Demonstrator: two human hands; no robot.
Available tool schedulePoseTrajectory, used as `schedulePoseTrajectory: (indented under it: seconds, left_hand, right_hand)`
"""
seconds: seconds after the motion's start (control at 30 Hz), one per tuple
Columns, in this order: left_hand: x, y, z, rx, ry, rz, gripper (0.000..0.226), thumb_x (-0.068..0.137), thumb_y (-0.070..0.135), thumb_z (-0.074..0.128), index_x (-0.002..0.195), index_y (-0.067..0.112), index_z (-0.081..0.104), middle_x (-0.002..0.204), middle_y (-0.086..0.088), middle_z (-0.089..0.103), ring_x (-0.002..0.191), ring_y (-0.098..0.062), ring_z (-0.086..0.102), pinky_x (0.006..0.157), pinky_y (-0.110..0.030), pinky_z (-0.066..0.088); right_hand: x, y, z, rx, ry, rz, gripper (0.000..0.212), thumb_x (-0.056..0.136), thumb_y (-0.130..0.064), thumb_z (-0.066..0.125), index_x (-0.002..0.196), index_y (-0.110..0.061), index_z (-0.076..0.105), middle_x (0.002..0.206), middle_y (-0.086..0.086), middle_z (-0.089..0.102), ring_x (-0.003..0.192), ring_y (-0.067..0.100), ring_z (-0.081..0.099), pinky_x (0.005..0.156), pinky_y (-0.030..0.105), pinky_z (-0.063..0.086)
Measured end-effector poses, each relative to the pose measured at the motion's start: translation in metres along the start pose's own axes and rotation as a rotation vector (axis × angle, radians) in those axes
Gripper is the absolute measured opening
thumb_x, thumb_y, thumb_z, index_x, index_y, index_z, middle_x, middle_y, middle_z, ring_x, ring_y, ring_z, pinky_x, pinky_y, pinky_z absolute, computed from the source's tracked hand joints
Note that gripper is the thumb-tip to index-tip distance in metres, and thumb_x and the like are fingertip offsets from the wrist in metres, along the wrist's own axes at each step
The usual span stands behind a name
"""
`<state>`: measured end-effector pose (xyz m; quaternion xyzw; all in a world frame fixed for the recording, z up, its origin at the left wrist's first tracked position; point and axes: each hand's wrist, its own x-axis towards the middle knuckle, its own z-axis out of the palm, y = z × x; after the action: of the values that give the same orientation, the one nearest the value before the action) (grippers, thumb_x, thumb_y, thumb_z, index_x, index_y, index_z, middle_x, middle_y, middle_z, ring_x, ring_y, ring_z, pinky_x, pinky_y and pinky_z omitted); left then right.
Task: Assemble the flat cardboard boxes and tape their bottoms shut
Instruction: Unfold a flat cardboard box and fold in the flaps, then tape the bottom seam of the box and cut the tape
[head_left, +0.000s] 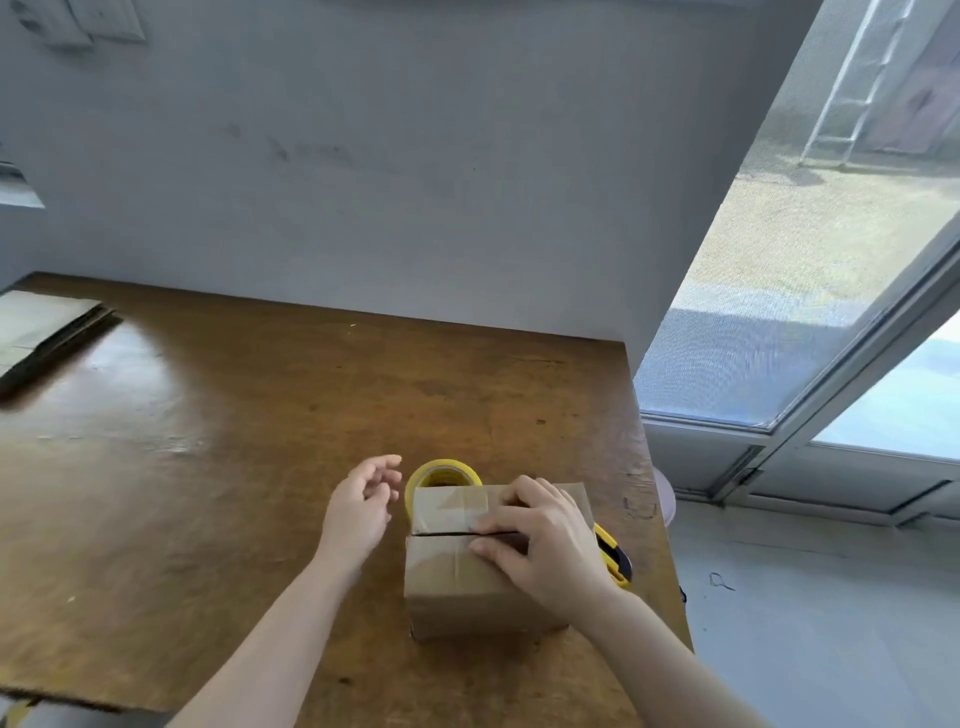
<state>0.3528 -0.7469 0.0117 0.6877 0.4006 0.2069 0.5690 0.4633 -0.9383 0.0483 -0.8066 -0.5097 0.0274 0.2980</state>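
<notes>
Wooden table (260, 415): right hand (540, 535) presses flat the 2 flaps of the cardboard box (447, 571), fingers near straight. Left hand (361, 506), loose and empty, should take the tape roll (441, 470) just beyond it.

Tape roll (442, 472) print — blurred, seemingly unreadable.

You see bright daylight entering through the large glass window (831, 234) on the right. Note glare on the brown wooden tabletop (130, 395) at left. Frame edges bend and look soft.
</notes>
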Motion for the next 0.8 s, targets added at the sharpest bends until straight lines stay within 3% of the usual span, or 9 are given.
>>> schedulePoseTrajectory:
  seconds: [0.07,0.13,0.2,0.3,0.37,0.43,0.5,0.67,0.8]
  left_hand:
    - [0.016,-0.011,0.002,0.356,-0.118,0.078,0.042,0.091,-0.005,0.045,0.095,0.028,0.069,0.11,-0.003,0.065,0.099,-0.022,0.06,0.081,-0.034,0.048]
    - [0.027,-0.021,0.006,0.644,-0.265,0.132,0.034,0.091,0.005,0.052,0.113,0.024,0.07,0.129,-0.003,0.058,0.119,-0.023,0.053,0.097,-0.031,0.041]
    - [0.024,-0.02,0.009,0.75,-0.353,0.073,0.042,0.097,0.026,0.052,0.138,0.024,0.05,0.145,0.001,0.041,0.133,-0.023,0.04,0.107,-0.035,0.033]
    - [0.021,-0.026,0.016,0.798,-0.328,0.079,0.051,0.098,0.035,0.051,0.143,0.019,0.035,0.149,0.002,0.031,0.133,-0.024,0.039,0.106,-0.038,0.035]
    - [0.025,-0.028,0.015,0.775,-0.308,0.09,0.041,0.096,0.028,0.056,0.134,0.016,0.047,0.149,0.001,0.031,0.132,-0.024,0.04,0.101,-0.038,0.039]
    - [0.031,-0.029,0.011,0.703,-0.347,0.108,0.024,0.088,0.021,0.063,0.112,0.024,0.06,0.146,-0.002,0.029,0.131,-0.023,0.04,0.099,-0.034,0.04]
    - [0.037,-0.028,0.002,0.644,-0.328,0.145,0.021,0.084,0.018,0.069,0.098,0.031,0.06,0.137,-0.005,0.032,0.126,-0.023,0.042,0.099,-0.029,0.037]
    - [0.035,0.0,-0.021,0.292,-0.082,0.171,0.029,0.083,0.017,0.076,0.097,0.034,0.057,0.122,-0.003,0.044,0.116,-0.025,0.05,0.103,-0.041,0.043]
    - [0.002,0.045,-0.033,0.0,-0.013,0.232,0.031,0.081,0.024,0.075,0.093,0.049,0.061,0.123,0.002,0.049,0.107,-0.02,0.055,0.093,-0.036,0.049]
  right_hand:
    - [0.0,0.001,0.0,0.005,0.004,0.011,0.025,0.081,-0.054,0.061,0.092,-0.037,0.075,0.088,-0.023,0.044,0.083,0.003,0.046,0.076,0.024,0.04]
    - [0.0,0.002,0.001,0.016,-0.001,0.021,0.025,0.081,-0.054,0.061,0.092,-0.037,0.075,0.088,-0.021,0.048,0.083,0.003,0.046,0.076,0.025,0.042]
    - [0.0,0.002,0.001,0.029,-0.003,0.022,0.025,0.082,-0.055,0.061,0.091,-0.037,0.075,0.088,-0.017,0.053,0.083,0.004,0.047,0.077,0.023,0.042]
    - [-0.001,0.002,0.001,0.041,0.001,0.037,0.026,0.082,-0.056,0.06,0.091,-0.037,0.075,0.09,-0.016,0.055,0.083,0.003,0.047,0.077,0.015,0.037]
    - [0.0,0.003,0.001,0.045,-0.006,0.048,0.026,0.082,-0.056,0.06,0.093,-0.037,0.075,0.09,-0.015,0.055,0.083,0.002,0.047,0.076,0.017,0.039]
    - [0.001,0.003,0.001,0.05,0.0,0.043,0.025,0.081,-0.055,0.062,0.091,-0.037,0.075,0.087,-0.014,0.054,0.081,0.005,0.048,0.074,0.022,0.042]
    - [0.003,0.004,0.003,0.058,0.009,0.045,0.024,0.08,-0.055,0.063,0.09,-0.037,0.075,0.086,-0.014,0.054,0.081,0.006,0.05,0.073,0.026,0.045]
    - [0.005,0.006,0.003,0.037,-0.036,0.045,0.031,0.081,-0.06,0.057,0.093,-0.038,0.075,0.089,-0.016,0.053,0.084,0.004,0.049,0.077,0.028,0.045]
    - [0.005,0.006,0.003,0.015,-0.023,0.035,0.03,0.08,-0.061,0.056,0.092,-0.04,0.074,0.087,-0.017,0.051,0.084,0.004,0.048,0.076,0.024,0.04]
